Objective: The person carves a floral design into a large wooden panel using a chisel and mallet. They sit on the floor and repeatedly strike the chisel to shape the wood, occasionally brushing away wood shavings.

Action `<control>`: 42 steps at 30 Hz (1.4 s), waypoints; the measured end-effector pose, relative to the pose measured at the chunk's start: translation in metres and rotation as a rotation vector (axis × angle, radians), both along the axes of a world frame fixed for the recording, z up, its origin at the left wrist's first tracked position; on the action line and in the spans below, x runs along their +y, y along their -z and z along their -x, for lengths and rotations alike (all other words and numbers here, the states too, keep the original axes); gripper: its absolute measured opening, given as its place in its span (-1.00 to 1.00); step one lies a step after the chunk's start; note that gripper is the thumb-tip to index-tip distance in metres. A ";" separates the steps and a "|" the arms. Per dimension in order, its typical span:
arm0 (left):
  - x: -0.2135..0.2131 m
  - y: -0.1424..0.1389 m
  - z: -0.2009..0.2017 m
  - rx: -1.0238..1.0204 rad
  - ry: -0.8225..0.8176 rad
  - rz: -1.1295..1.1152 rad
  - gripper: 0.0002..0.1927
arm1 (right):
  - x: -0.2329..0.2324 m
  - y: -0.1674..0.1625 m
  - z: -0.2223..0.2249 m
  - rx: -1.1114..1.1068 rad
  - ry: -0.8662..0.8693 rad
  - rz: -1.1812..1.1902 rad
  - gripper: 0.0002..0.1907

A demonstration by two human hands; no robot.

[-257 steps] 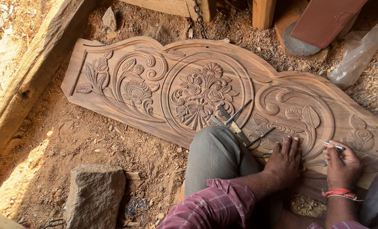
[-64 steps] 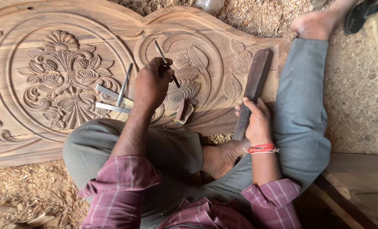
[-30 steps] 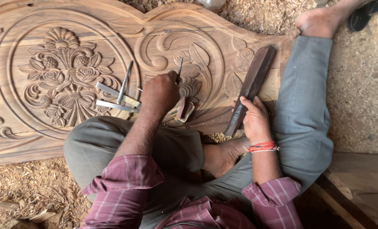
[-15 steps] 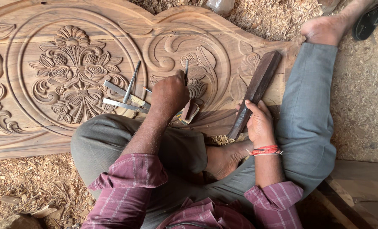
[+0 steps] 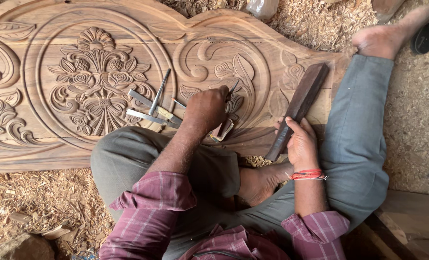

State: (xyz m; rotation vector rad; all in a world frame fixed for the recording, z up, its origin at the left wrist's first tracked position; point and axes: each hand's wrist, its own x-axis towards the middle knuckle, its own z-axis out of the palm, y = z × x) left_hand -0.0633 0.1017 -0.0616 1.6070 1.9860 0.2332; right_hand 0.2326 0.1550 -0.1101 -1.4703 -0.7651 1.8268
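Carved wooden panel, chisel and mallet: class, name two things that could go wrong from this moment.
The left hand holds the chisel on fine leaf carving; a slip could gouge the carved panel. The right hand holds the dark wooden mallet near those fingers; a mis-hit might strike them.

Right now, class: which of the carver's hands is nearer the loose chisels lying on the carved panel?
Left. The left hand sits just beside the loose chisels; the right hand, gripping the wooden mallet, is farther away, beyond the left.

Bare dirt floor [image 5: 416, 110] strewn with wood shavings [image 5: 41, 197] (thickest at lower left), a plank [image 5: 411, 221] at right, daylight overall.
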 end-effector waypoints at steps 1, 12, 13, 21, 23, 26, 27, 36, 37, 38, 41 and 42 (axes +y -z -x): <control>0.002 -0.001 0.005 -0.037 -0.001 -0.019 -0.77 | 0.000 -0.002 0.000 0.010 0.007 -0.003 -0.78; 0.119 0.003 0.138 -0.015 0.172 -0.351 -0.86 | -0.008 -0.055 0.018 -0.211 -0.066 -0.154 -0.81; 0.125 0.006 0.140 0.002 0.187 -0.374 -0.85 | -0.008 -0.060 0.023 -0.229 -0.074 -0.159 -0.80; 0.154 0.033 0.117 0.028 0.206 -0.452 -0.77 | 0.008 -0.077 0.060 -0.217 -0.109 -0.280 -0.75; 0.152 0.035 0.104 -0.020 0.151 -0.698 -0.72 | 0.006 -0.074 0.066 -0.196 -0.080 -0.270 -0.70; 0.146 0.036 0.079 -0.379 0.024 -0.610 -0.89 | 0.004 -0.067 0.070 -0.162 -0.065 -0.237 -0.71; 0.144 0.037 0.071 -0.666 -0.076 -0.552 -0.87 | 0.003 -0.064 0.070 -0.161 -0.070 -0.228 -0.73; 0.114 0.089 -0.006 -0.780 -0.266 -0.509 -0.77 | -0.002 -0.042 0.042 -0.327 -0.256 -0.378 -0.80; 0.103 0.096 -0.022 -0.753 -0.262 -0.489 -0.77 | 0.001 -0.035 0.043 -0.198 -0.206 -0.278 -0.80; 0.088 0.102 -0.033 -0.731 -0.266 -0.450 -0.77 | 0.003 -0.029 0.040 -0.226 -0.224 -0.286 -0.81; 0.041 0.108 -0.064 -0.826 -0.351 -0.285 -0.76 | 0.014 0.006 0.042 -0.060 -0.142 -0.243 -0.74; 0.026 0.104 -0.071 -0.911 -0.433 -0.162 -0.66 | 0.017 0.020 0.039 -0.083 -0.171 -0.293 -0.71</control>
